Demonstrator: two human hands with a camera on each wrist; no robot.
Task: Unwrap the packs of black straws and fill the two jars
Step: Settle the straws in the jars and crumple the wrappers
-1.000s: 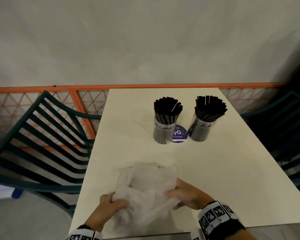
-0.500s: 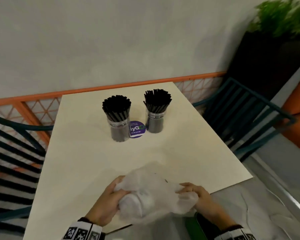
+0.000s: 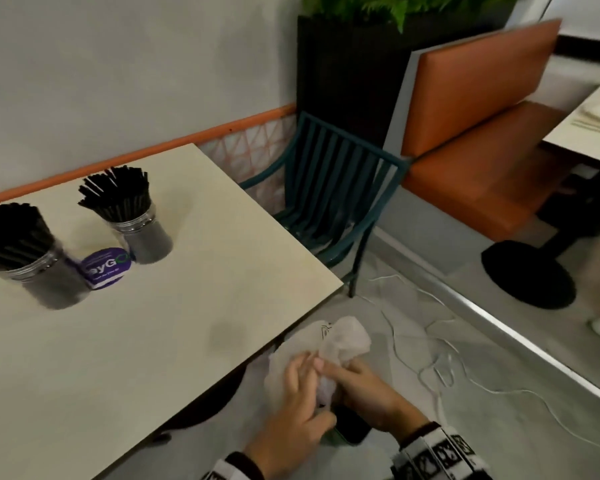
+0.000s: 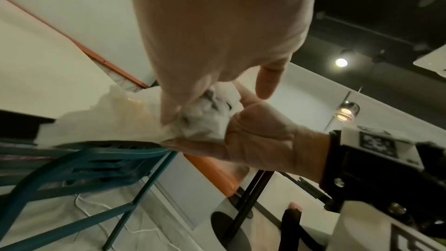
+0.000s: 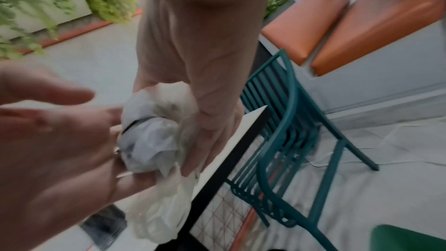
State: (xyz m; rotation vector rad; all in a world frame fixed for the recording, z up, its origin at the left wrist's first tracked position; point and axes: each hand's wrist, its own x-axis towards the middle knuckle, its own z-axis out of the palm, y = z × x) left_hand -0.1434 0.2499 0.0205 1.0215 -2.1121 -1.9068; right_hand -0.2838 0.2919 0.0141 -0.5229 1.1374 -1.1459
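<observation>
Here, going left to right in the head view: the first jar [image 3: 45,271] stood at the far left of the cream counter [image 3: 187,323], packed with black straws [image 3: 13,233] that fanned out above its rim. A round purple sticker [image 3: 105,268] lay flat on the counter between the jars. The second jar [image 3: 146,237] stood just right of the sticker, likewise full of straws. Both jars were upright and well apart from my hands.

Past the counter's near right corner, off its edge and over the floor, I held a crumpled wad of clear plastic wrapper [image 3: 340,341]. My left hand [image 3: 298,410] had its fingers curled over the wad from the near side. My right hand [image 3: 368,389] gripped the same wad from the right, fingers bent into it. The two hands were together, touching across the plastic; the left wrist view showed the wrapper [image 4: 202,121] bunched between them, and the right wrist view showed a loose tail of it [image 5: 166,207] hanging down.

Further right stood a teal slatted chair [image 3: 329,188], then an orange upholstered bench [image 3: 482,140]. A thin white cable [image 3: 440,368] trailed over the grey floor.
</observation>
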